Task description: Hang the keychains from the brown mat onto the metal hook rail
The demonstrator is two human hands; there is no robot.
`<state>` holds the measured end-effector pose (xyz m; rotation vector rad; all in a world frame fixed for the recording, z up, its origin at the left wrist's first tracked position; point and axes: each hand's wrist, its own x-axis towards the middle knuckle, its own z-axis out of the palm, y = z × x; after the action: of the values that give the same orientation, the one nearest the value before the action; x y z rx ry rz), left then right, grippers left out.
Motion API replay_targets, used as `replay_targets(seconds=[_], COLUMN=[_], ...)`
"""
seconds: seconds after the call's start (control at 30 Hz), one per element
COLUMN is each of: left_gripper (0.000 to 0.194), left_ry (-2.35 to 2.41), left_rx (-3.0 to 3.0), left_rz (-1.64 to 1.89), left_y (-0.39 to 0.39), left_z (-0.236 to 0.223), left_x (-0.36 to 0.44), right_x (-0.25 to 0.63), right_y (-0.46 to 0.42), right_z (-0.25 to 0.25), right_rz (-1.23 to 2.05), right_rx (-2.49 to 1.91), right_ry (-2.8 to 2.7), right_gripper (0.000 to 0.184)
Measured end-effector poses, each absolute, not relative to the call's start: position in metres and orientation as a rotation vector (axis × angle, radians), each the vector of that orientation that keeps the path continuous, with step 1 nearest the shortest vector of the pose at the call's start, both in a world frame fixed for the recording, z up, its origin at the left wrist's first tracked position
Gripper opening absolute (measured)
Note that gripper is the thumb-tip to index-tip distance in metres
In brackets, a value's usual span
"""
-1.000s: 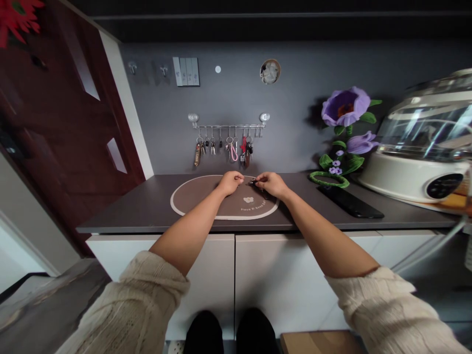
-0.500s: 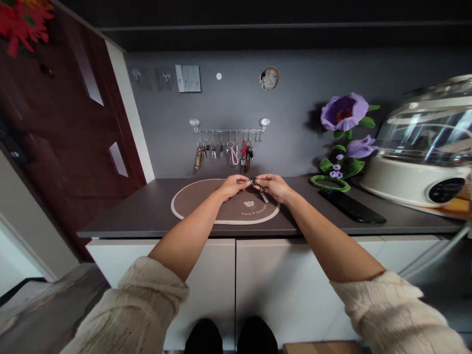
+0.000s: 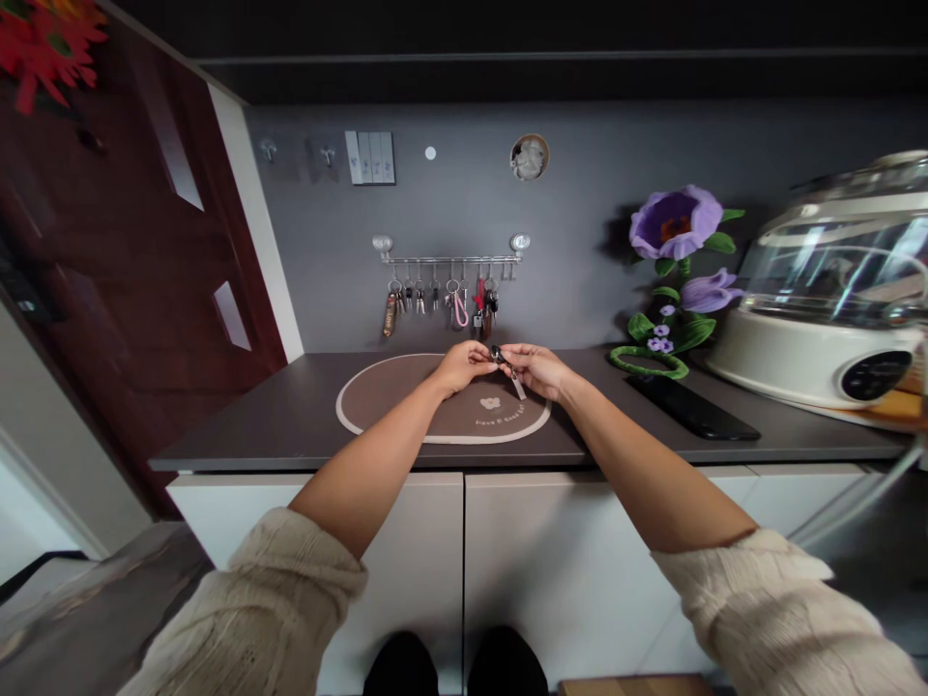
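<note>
Keys (image 3: 516,384): between the hands over the mat (image 3: 391,389), long axis slanting far-left to near-right.
Right hand (image 3: 537,368): nearer, fingers pinching the keys.
Left hand (image 3: 462,368): fingertips curled at their far-left end; whether gripping, cannot tell.

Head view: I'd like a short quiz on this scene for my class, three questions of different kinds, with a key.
1. What hangs from the wall rail?
A) cups
B) keys
C) towels

2. True or false: the oval mat lies on the dark countertop.

3. Short answer: does the pale strip hang below the person's left hand or right hand?

Key: 1. B; 2. true; 3. right hand.
</note>
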<state>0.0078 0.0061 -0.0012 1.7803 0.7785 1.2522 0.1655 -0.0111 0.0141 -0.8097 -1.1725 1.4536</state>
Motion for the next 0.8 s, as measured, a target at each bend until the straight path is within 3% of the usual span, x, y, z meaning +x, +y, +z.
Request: replay_targets(seconds=[0.8], left_gripper=[0.021], left_ry=[0.74], left_rx=[1.543], left_rz=[1.375], left_y=[0.0101], left_z=[0.0031], left_x=[0.004], right_x=[0.1664], right_y=[-0.0145], right_z=[0.0159], right_rz=[1.492], right_rx=[-0.788], right_ry=[-1.343], right_gripper=[0.013])
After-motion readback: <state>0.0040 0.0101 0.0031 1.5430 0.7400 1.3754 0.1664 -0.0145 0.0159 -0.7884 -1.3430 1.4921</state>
